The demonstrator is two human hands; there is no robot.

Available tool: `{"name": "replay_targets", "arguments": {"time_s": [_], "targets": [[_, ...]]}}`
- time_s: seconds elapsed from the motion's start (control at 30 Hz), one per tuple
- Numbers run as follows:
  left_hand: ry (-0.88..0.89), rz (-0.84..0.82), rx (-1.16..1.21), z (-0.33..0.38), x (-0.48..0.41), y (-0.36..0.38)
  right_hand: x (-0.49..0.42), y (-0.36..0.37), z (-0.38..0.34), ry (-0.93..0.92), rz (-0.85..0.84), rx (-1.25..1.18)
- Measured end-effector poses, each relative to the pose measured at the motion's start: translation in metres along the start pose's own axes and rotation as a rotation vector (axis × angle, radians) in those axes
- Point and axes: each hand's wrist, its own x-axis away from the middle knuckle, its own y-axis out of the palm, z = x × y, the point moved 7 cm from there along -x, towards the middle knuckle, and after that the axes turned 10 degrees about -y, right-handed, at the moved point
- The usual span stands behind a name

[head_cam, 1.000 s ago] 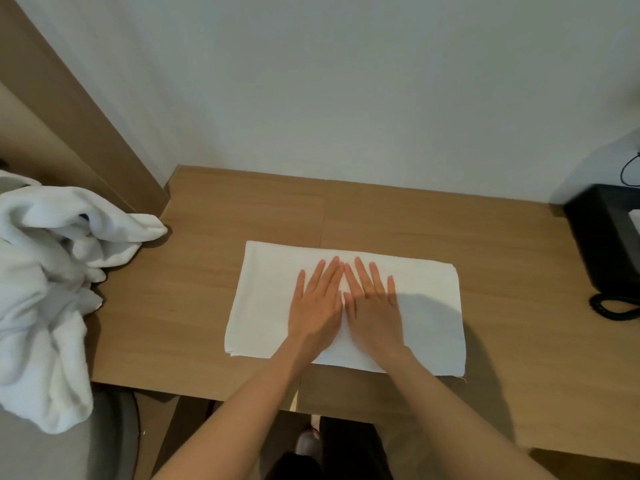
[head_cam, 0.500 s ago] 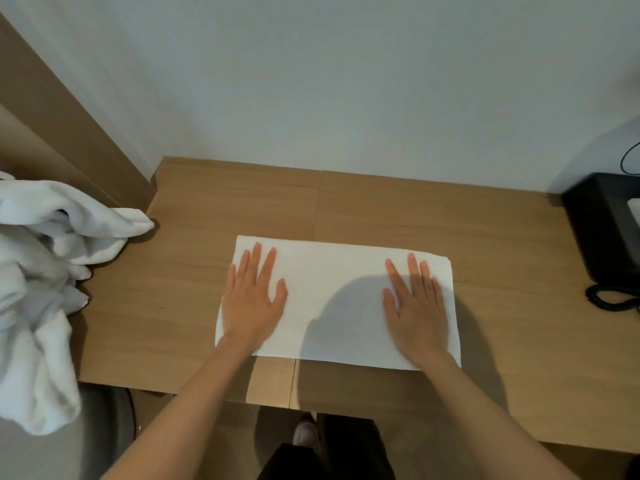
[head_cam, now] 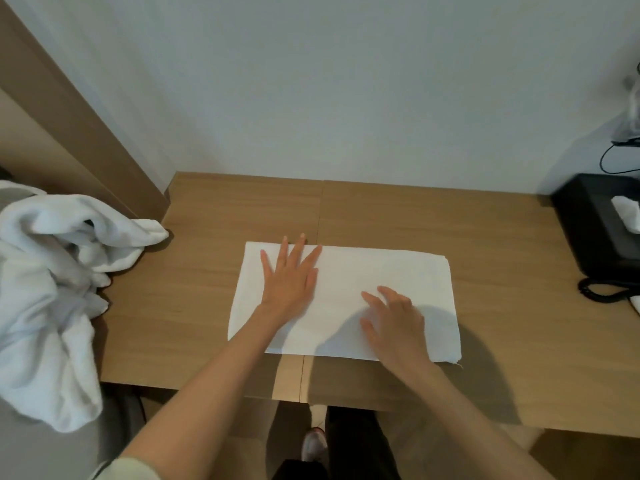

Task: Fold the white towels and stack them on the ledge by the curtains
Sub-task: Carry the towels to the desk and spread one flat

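a folded white towel lies flat on the wooden desk, near its front edge and about midway across. it is a smooth, wide rectangle with crisp edges, and a small frayed thread shows at its near right corner.

the left hand presses palm-down on the towel's left part. its fingers are straight and fanned apart, and the longest tips reach just past the far edge. the right hand is over the near right part, its fingers loosely bent and slightly apart, gripping nothing. a soft shadow spreads under it, and i cannot tell whether the fingertips touch the cloth.

the desk is a matte, light brown wood-grain laminate with a thin seam running from far to near through its middle.

at the left, a crumpled heap of white towels in thick, fluffy terry sags over the desk's left edge, one rounded corner resting on the wood. at the far right sits a boxy black telephone with a coiled cord. behind the desk rises a plain, pale wall.
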Motion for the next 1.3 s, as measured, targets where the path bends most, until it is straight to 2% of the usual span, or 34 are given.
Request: {"name": "replay_targets", "arguments": {"time_s": [0.1, 0.27, 0.33, 0.4, 0.53, 0.63, 0.7, 0.77, 0.87, 1.0, 1.1, 1.2, 1.3], "targets": [[-0.036, -0.044, -0.07, -0.011, -0.004, 0.014, 0.012, 0.018, 0.01, -0.034, -0.076, 0.101], [-0.066, -0.028, -0.077, -0.016, 0.004, 0.01, 0.013, 0.011, 0.041, -0.009, -0.037, 0.078], [-0.065, -0.032, -0.012, -0.018, 0.012, 0.005, 0.008, -0.001, 0.052, 0.022, 0.013, 0.066], [-0.109, 0.022, 0.057, -0.03, 0.028, -0.003, 0.006, -0.019, 0.063, 0.094, 0.133, 0.069], [-0.37, 0.093, 0.318, -0.069, 0.065, -0.011, 0.006, -0.036, 0.078, 0.308, 0.308, -0.189], [-0.488, 0.16, 0.522, -0.084, 0.076, -0.014, 0.006, -0.035, 0.079, 0.433, 0.347, -0.202], [-0.55, 0.198, 0.584, -0.091, 0.076, -0.013, 0.007, -0.033, 0.079, 0.463, 0.365, -0.168], [-0.585, 0.19, 0.612, -0.094, 0.074, -0.008, 0.008, -0.03, 0.082, 0.493, 0.393, -0.24], [-0.617, 0.183, 0.526, -0.092, 0.07, 0.0, 0.007, -0.026, 0.086, 0.495, 0.404, -0.363], [-0.611, 0.231, 0.447, -0.092, 0.064, 0.004, 0.001, -0.024, 0.088, 0.479, 0.359, -0.354], [-0.583, 0.238, 0.523, -0.095, 0.06, 0.004, -0.001, -0.026, 0.092, 0.458, 0.333, -0.355], [-0.624, 0.206, 0.642, -0.097, 0.06, 0.004, -0.001, -0.029, 0.092, 0.369, 0.37, -0.497], [-0.619, 0.184, 0.732, -0.098, 0.062, -0.001, 0.006, -0.029, 0.087, 0.356, 0.412, -0.61]]}}
